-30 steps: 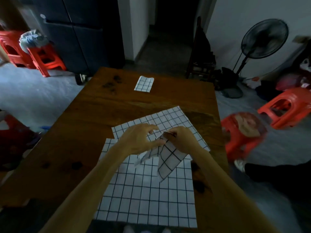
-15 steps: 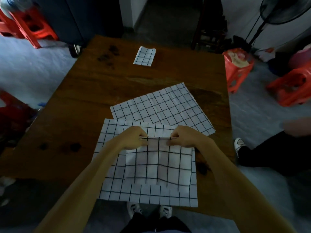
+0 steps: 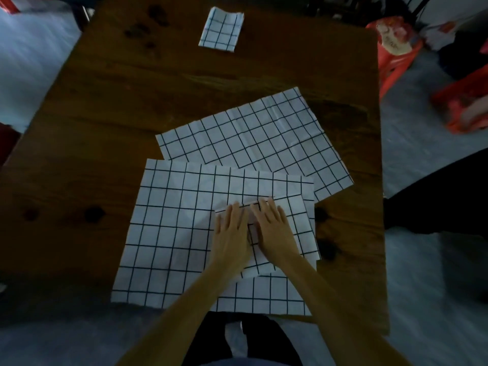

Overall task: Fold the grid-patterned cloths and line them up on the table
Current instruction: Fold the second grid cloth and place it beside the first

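2 flat hands pressing a partly folded grid cloth on a wooden table.

The left hand (image 3: 231, 228) and the right hand (image 3: 273, 228) are lying side by side, palms down and fingers straight, gripping nothing, pressing on a folded cloth (image 3: 295, 233) that is sitting on the right part of a larger spread cloth (image 3: 169, 233) at the near edge of the table (image 3: 105, 107). A second spread cloth (image 3: 253, 138) is lying at an angle just beyond, its near edge tucked under the first one. A small, fully folded cloth (image 3: 221, 29) is resting well apart at the far end of the table. 2 red stools (image 3: 396, 54) are standing on the floor to the right, blurred.
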Available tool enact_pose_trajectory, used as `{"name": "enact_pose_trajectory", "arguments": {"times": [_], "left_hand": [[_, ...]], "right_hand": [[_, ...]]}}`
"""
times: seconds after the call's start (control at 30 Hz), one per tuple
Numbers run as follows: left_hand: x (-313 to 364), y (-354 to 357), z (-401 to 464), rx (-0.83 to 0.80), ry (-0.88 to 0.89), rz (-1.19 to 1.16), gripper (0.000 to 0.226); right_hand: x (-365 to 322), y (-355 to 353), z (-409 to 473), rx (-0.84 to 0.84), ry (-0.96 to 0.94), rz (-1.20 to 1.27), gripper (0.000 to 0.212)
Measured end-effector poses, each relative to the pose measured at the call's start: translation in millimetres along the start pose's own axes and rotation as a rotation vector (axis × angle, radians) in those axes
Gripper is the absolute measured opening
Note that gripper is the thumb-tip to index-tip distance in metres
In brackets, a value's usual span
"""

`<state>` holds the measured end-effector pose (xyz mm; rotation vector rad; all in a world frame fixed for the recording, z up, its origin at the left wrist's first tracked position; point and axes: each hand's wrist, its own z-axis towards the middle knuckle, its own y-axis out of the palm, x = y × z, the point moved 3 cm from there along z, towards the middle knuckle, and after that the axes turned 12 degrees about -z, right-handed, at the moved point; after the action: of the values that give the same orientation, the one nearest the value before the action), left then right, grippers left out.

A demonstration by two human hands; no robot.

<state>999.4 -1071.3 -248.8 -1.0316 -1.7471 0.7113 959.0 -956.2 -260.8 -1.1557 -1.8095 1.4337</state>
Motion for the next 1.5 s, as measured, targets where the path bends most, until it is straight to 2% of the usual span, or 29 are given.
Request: {"name": "enact_pose_trajectory", "arguments": {"times": [0.07, 0.17, 0.23, 0.4, 0.5, 0.57, 0.67, 0.73, 0.93, 1.0, 1.17, 1.27, 1.37, 1.5], "left_hand": [[0.1, 9.2, 4.4, -0.018, 0.004, 0.002, 0.08], [-7.1, 22.5, 13.0, 0.072, 0.03, -0.039, 0.071], [-16.0, 27.8, 14.1, 0.105, 0.041, -0.012, 0.064], [-37.4, 21.1, 3.2, 0.146, 0.004, 0.051, 0.068], [-31.3, 11.9, -2.5, 0.181, -0.038, 0.068, 0.068], [-17.0, 10.7, -0.6, 0.188, -0.025, 0.094, 0.067], [1.0, 16.9, 10.6, 0.169, 0.028, 0.089, 0.07], [-0.3, 25.0, 13.5, 0.115, 0.012, 0.09, 0.066], [-20.2, 20.0, 7.6, 0.142, 0.016, 0.103, 0.061], [-22.4, 17.7, 6.4, 0.125, -0.016, 0.094, 0.062], [2.1, 4.0, 12.6, 0.101, -0.103, 0.098, 0.062], [21.7, -2.9, 29.0, 0.147, -0.046, 0.124, 0.056], [34.5, 0.7, 44.0, 0.139, 0.017, 0.052, 0.054], [35.2, 0.9, 54.3, 0.153, -0.036, -0.092, 0.041]], "right_hand": [[1.9, 8.7, 3.8, 0.003, -0.068, 0.02, 0.068], [10.9, 22.2, 10.5, 0.025, -0.087, -0.01, 0.061], [24.6, 25.2, 9.7, 0.039, -0.033, -0.021, 0.054], [70.6, 22.4, -3.3, 0.059, 0.1, -0.074, 0.056], [69.9, 14.6, -4.8, 0.069, 0.153, -0.051, 0.056], [53.8, 10.2, -2.8, 0.09, 0.07, -0.063, 0.055], [19.6, 14.3, 9.0, 0.066, -0.156, -0.073, 0.055], [10.8, 20.7, 17.3, 0.045, -0.188, -0.042, 0.057], [77.1, 22.3, 7.4, 0.069, 0.057, -0.042, 0.057], [92.1, 20.8, 2.6, 0.056, 0.08, -0.053, 0.055], [85.8, 15.2, 2.1, 0.095, 0.104, 0.017, 0.058], [85.9, 9.2, 1.1, 0.155, 0.183, 0.09, 0.054], [87.9, 4.0, -3.3, 0.202, 0.312, 0.156, 0.06], [84.9, 1.8, -10.2, 0.218, 0.376, 0.21, 0.065]]}}
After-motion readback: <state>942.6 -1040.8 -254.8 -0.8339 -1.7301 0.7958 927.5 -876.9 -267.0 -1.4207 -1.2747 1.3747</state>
